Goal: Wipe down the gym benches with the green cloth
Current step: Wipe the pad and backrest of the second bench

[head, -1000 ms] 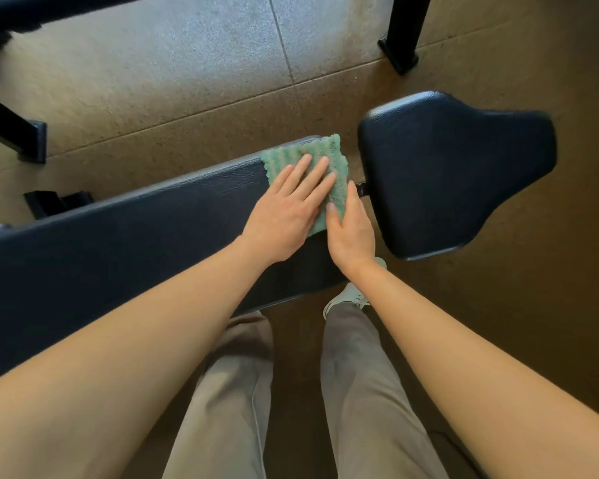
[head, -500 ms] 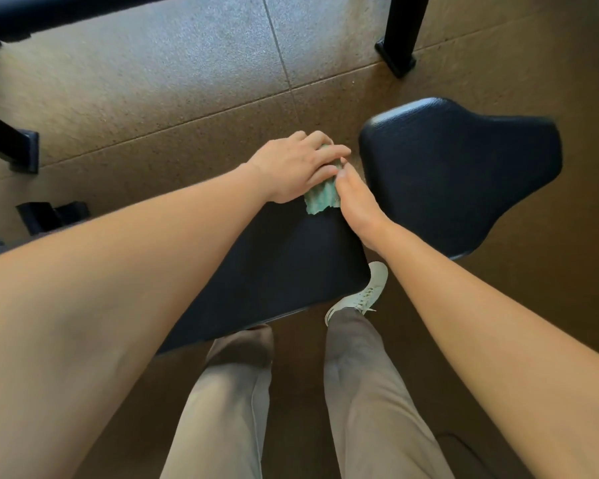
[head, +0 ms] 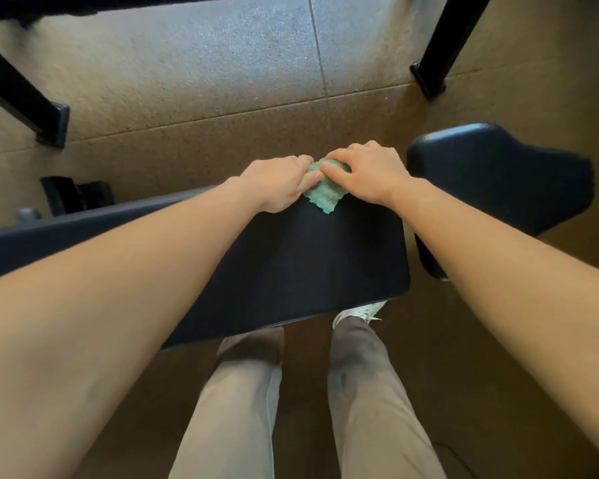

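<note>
The green cloth (head: 325, 197) is bunched up at the far edge of the long black bench pad (head: 291, 264). My left hand (head: 277, 183) grips its left part with curled fingers. My right hand (head: 367, 172) holds its right part, thumb and fingers curled over it. Only a lower corner of the cloth hangs out between the hands. The separate black seat pad (head: 498, 178) lies just right of my right hand.
Black metal frame legs stand on the speckled floor tiles at the far left (head: 25, 102) and far right (head: 436, 50). A black bench foot (head: 77, 198) sits beyond the pad on the left. My legs and a white shoe (head: 360, 312) are below the pad.
The cloth went from flat under my left palm to bunched. My right hand moved from the near side onto the cloth, and both hands now hold it at the pad's far edge.
</note>
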